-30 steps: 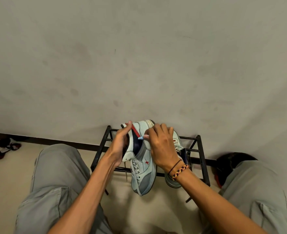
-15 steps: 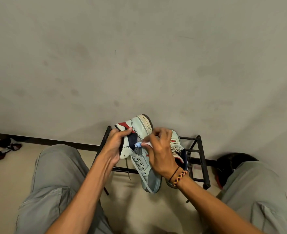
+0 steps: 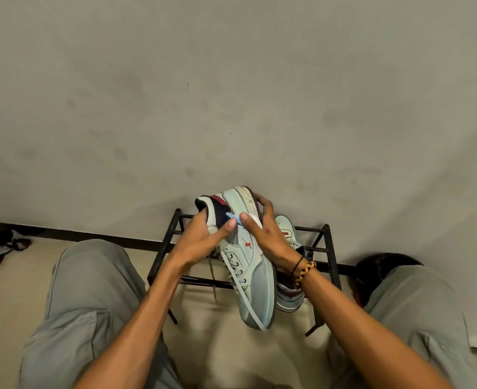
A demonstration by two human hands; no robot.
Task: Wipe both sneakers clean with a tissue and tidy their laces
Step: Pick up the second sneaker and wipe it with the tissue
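I hold a pale mint-grey sneaker (image 3: 252, 265) with navy and red heel trim in the air above the rack, heel up and toe pointing down towards me. My left hand (image 3: 203, 237) grips its collar and side. My right hand (image 3: 265, 234) wraps round the heel and sole edge and pinches a small crumpled tissue (image 3: 233, 219), white with a pale blue tip, against the side panel. A loose lace (image 3: 212, 276) dangles from the eyelets. The second sneaker (image 3: 289, 242) lies on the rack behind my right wrist, mostly hidden.
A low black metal shoe rack (image 3: 320, 249) stands against the grey wall. My knees in grey trousers (image 3: 91, 276) flank it. Dark sandals (image 3: 4, 245) lie on the floor at far left. A dark round object (image 3: 383, 268) sits by my right knee.
The held sneaker has been lifted and turned, heel higher. My right hand slid from on top of the shoe round to its heel and sole edge, the tissue still pressed on the side.
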